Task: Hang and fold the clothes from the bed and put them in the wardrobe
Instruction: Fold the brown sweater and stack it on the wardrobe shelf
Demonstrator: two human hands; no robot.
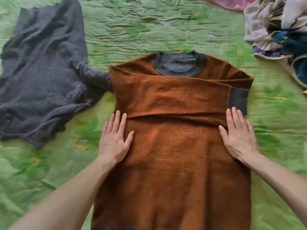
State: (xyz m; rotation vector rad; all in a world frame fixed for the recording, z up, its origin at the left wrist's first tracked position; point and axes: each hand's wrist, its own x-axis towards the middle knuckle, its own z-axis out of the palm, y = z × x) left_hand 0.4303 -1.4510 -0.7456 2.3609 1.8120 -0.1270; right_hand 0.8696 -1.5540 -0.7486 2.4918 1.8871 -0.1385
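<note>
A rust-brown sweater (172, 155) with a dark grey ribbed collar lies flat on the green bed cover (141, 27), collar away from me. Both sleeves are folded across its chest, and one grey cuff shows at the right edge. My left hand (114, 140) lies flat with straight fingers on the sweater's left edge. My right hand (239, 138) lies flat on its right edge, just below the folded sleeve. Neither hand grips the cloth.
A crumpled dark grey knit garment (43, 68) lies on the bed to the left, one part touching the sweater. A heap of mixed clothes (279, 30) sits at the far right. A pink cloth (230, 3) shows at the top edge.
</note>
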